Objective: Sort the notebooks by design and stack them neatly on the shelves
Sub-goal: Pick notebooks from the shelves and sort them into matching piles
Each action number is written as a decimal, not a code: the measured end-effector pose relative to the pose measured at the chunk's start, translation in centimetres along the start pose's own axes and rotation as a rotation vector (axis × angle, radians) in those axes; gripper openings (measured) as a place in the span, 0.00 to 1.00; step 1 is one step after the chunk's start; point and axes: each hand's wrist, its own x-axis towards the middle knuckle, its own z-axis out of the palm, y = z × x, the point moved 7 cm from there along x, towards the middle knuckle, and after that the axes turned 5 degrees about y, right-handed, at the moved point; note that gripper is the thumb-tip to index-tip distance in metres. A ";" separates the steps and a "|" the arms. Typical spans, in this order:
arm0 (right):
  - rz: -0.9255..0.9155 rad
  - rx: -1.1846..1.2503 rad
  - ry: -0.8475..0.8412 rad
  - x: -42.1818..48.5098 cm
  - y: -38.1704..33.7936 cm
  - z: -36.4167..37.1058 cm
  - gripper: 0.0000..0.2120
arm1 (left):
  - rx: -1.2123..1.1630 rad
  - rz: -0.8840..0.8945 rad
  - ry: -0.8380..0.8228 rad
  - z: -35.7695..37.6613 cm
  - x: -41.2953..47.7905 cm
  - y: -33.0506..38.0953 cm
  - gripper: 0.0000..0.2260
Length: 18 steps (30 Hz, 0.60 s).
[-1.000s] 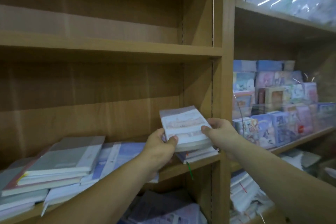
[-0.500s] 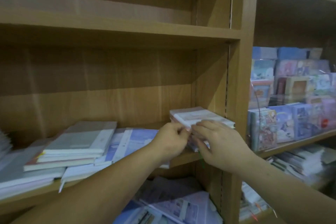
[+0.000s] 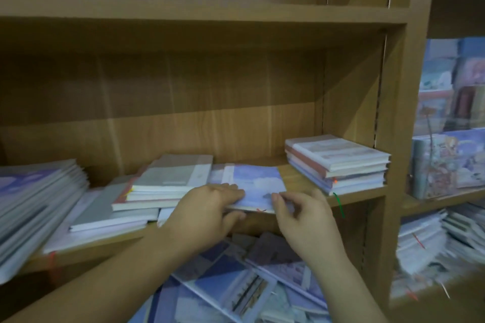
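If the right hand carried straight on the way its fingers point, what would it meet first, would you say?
Most likely the near right corner of the blue cloud notebook that the left hand grips; the right hand is almost at it, contact unclear.

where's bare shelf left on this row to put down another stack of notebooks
Bare wood shows only between the blue cloud notebook and the right stack, a narrow strip running to the back. Left of that, the grey stack and the fanned pile leave no room. The upper shelf looks bare.
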 end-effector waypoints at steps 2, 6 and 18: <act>0.017 0.053 0.075 -0.6 0.2 0.0 0.24 | 0.036 0.041 0.017 0.3 0.4 0.7 0.16; 0.119 0.030 -0.032 0.7 1.3 -0.6 0.24 | 0.024 0.056 0.077 0.2 0.1 1.5 0.17; 0.399 0.755 0.076 -0.6 1.0 -1.0 0.13 | -0.843 -0.728 -0.042 1.6 -3.3 1.7 0.09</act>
